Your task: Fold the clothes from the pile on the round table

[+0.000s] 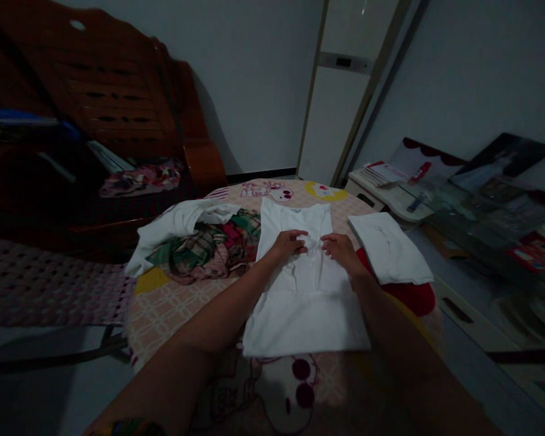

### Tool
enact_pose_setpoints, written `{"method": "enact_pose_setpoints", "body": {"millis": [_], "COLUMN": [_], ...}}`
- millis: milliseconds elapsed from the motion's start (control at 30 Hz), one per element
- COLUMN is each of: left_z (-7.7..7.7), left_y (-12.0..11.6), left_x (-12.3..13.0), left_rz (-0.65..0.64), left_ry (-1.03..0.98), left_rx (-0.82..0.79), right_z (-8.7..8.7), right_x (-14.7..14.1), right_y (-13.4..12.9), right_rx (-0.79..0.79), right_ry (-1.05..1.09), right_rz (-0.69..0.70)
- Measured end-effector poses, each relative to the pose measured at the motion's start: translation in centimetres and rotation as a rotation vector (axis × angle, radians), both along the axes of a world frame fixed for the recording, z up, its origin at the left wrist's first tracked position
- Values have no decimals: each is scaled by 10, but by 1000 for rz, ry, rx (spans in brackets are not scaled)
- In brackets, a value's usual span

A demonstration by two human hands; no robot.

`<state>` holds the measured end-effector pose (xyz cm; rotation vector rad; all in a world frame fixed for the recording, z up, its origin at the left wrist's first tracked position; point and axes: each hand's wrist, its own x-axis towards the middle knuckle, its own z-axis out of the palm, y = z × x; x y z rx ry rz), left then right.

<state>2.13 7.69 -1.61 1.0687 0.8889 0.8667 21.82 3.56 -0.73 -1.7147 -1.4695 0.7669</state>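
Observation:
A white garment point(306, 321) lies on the round table in front of me, its sides folded inward and its lower part doubled up. My left hand point(291, 243) rests at the middle of its upper half, fingers apart and curved. Close by on the right, my right hand point(338, 248) is over the same cloth, its fingers also spread and slightly bent. Neither hand grips the fabric. To the right lies a folded white garment point(390, 248). On the left is a loose heap of plaid and patterned clothes point(204, 248) with a white cloth point(177, 221) on top.
A patterned cloth point(172, 309) covers the round table. A wooden bench point(113, 97) and a woven seat point(59, 284) stand at the left. Behind is a tall white cabinet-like unit point(336, 115). A glass-topped stand point(472, 224) with papers is at the right.

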Motion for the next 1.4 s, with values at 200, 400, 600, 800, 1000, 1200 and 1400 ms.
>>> {"method": "enact_pose_setpoints", "body": {"millis": [200,400,600,800,1000,1200,1400], "left_z": [7,18,18,8,36,46,43], "left_y": [2,0,1,10,4,-22,-26], "left_x": [-8,-18,-19,-26,-41,-30,-25], "left_rz": [10,-19,-101,-162,-301,-484,-511], "left_ry": [546,991,734,728,845,1266,1312], "left_rx": [286,662,844,714,648,772,814], "right_z": [-13,-22,-17,-16,-5,5,6], "right_x": [-1,-12,-28,-29,-23,-40,-46], "right_y": [-12,-20,-28,-25,-30,-43,-40], "right_rx": [267,340,305,322,170,51,-20], "right_ry": [-342,-744,-971,-818,-642,-954,-890], "right_rz": [197,344,350,296,279,407,335]}}
